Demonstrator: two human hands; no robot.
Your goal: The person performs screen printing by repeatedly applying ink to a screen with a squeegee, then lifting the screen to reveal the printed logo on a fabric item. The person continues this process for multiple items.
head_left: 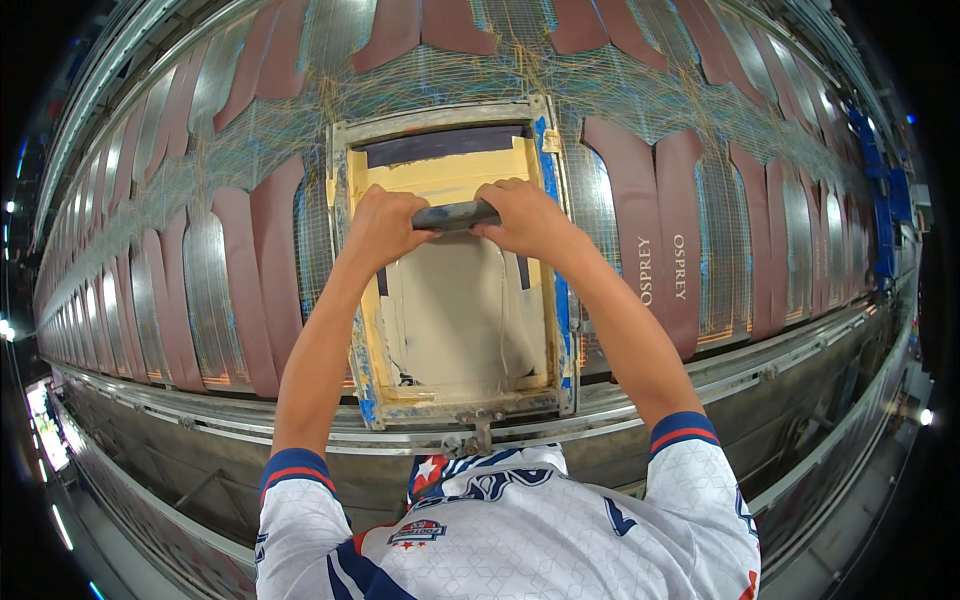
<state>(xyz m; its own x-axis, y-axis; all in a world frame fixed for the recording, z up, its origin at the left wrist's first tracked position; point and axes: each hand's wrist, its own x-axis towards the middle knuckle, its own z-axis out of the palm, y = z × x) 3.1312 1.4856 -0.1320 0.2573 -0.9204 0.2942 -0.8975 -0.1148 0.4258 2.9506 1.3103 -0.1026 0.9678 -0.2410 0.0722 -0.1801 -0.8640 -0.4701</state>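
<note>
Head cam: our L hand (384, 226) & R hand (528, 216) grip dark-grey, bar-shaped squeegee handle (455, 216); we'd best press evenly w/ both.

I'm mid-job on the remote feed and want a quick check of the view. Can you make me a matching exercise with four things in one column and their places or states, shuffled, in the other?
Things
1. Left hand
2. Lettered maroon pieces
3. Dark bar
4. Right hand

Places or states
A. Held crosswise between two hands
B. Closed on the right end of what is held
C. Lying to the right of the metal frame
D. Closed on the left end of what is held

Right pairs: 1-D, 2-C, 3-A, 4-B
</note>
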